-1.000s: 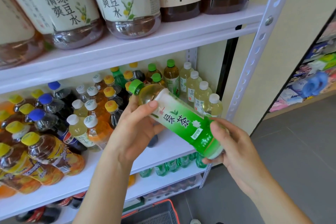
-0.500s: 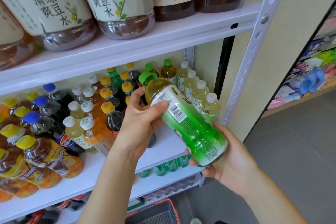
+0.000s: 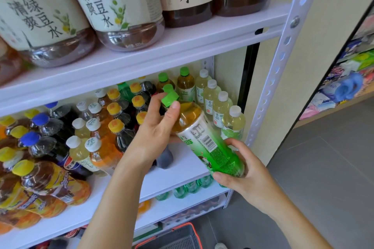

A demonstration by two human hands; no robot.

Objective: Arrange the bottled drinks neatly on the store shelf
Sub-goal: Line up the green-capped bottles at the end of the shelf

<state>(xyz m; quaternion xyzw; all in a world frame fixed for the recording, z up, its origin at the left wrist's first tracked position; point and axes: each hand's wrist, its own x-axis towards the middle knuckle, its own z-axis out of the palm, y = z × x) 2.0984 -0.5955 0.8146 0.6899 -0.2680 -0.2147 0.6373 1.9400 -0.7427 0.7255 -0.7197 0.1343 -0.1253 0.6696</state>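
Green tea bottle [image 3: 210, 143]: held in the air in front of middle shelf [image 3: 180, 166], not set down. Tilted, with green cap [image 3: 170, 98] up-left toward the shelf and base low-right. Barcode side faces up.

L hand [image 3: 153, 137]: wrapped round neck and shoulder of the bottle, 1 fingertip just below the cap.

R hand [image 3: 242, 174]: fingers curled round the base end, gripping.

Middle shelf: bare strip at front-right, under the held bottle. 3 green-capped bottles [image 3: 185, 85] stand at rear. To the right, a row of 4 white-capped pale bottles [image 3: 220, 107] runs front to back beside the post [image 3: 283, 46]. To the left, orange-capped bottles [image 3: 115, 127] and blue-capped dark bottles [image 3: 40, 118], packed close.

Upper shelf [image 3: 182, 46]: large bottles [image 3: 125, 6] w/ cream labels.

Floor: red-rimmed basket [image 3: 178, 236], partly in view.
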